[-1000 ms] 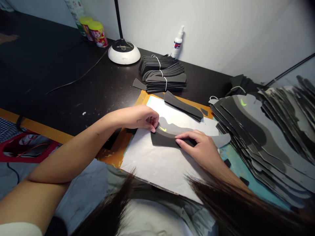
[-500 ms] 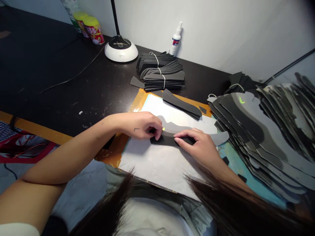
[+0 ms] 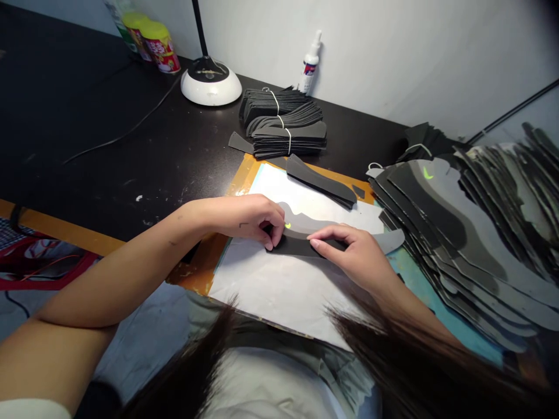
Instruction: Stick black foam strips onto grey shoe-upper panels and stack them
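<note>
A flat shoe upper piece (image 3: 301, 223) in light and mid grey, with a small yellow-green swoosh, lies on white paper (image 3: 262, 285). Along its near side runs a black band (image 3: 293, 245); I cannot tell if this is a separate strip. My left hand (image 3: 257, 220) is closed at the band's left end, thumb and curled fingers pinching the edge. Thumb and forefinger of my right hand (image 3: 356, 250) pinch together on the band near its middle, the palm covering part of the piece. Behind lies a small stack of black strips (image 3: 321, 181).
Bundles of black strips (image 3: 286, 131) tied with white bands stand behind the paper. A big pile of shoe uppers (image 3: 454, 233) fills the right side. Farther back are a lamp base (image 3: 211, 82), a white spray bottle (image 3: 310, 64) and red-yellow cans (image 3: 161, 46).
The view has shifted slightly, so everything sits a little higher and to the left. Both hands keep nearly the same hold; the left fingertips sit slightly lower against the black band.
</note>
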The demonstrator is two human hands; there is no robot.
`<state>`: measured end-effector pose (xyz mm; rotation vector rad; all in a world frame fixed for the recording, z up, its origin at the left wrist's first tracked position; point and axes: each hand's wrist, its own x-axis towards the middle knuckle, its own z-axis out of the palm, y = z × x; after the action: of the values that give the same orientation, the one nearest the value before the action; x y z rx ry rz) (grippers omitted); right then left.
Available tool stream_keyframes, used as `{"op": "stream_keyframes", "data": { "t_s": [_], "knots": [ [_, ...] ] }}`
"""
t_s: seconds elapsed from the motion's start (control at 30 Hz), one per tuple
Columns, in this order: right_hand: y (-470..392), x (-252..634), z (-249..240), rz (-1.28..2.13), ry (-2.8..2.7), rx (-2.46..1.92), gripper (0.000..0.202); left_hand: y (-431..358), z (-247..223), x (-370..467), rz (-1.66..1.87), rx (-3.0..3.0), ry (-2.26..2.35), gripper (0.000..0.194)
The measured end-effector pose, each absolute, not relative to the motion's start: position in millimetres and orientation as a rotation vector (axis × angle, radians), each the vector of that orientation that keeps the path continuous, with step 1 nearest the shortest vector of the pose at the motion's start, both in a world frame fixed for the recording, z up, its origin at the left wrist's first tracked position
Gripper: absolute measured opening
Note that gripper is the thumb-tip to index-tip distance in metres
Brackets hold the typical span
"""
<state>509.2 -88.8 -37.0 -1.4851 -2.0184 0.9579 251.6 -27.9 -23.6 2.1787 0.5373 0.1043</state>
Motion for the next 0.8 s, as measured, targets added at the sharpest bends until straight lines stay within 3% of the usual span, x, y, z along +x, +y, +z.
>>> {"op": "stream_keyframes", "data": {
  "t_s": [0.33,0.8],
  "knots": [
    [-85.8,511.2,-36.5,1.098,-1.953,-1.514,0.016,-28.7,-18.8,254.2,0.052,2.214,0.57,0.013],
    [-88.6,511.0,-36.6,0.894,-2.134,-1.47,0.013,-27.5,-21.7,252.7,0.105,2.203,0.499,0.005]
  ]
}}
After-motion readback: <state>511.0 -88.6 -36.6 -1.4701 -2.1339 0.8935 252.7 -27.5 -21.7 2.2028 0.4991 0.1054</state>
